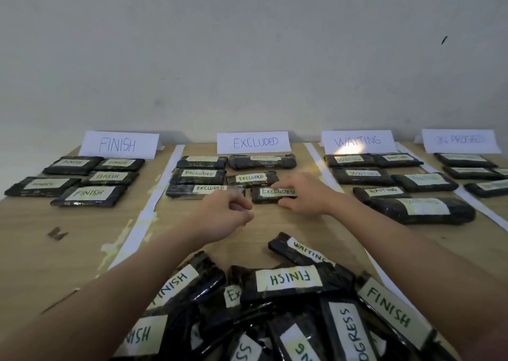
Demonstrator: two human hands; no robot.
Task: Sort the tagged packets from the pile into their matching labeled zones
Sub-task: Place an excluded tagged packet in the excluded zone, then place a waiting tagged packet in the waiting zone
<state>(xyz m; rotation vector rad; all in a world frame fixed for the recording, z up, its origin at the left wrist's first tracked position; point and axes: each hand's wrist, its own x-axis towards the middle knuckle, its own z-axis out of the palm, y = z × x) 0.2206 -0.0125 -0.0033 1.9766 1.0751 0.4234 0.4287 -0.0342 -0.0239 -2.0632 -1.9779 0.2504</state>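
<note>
**Entry: EXCLUDED packet being set in its zone**

Right hand (298, 195), fingers spread, rests on the nearest EXCLUDED packet (270, 195) on the worktop (68, 250), below the EXCLUDED sign (254, 142); grasp or release cannot be told. Left hand (224, 217) loosely curled, empty. Signs: FINISH (118, 144), WAITING (357, 141); fourth blurred. Next, probably: the pile (288, 314), tags FINISH, WAITING.

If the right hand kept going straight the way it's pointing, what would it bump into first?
The right hand points forward-left, fingers already at an EXCLUDED packet, so probably that packet first; whether it is touching yet is unclear.
</note>
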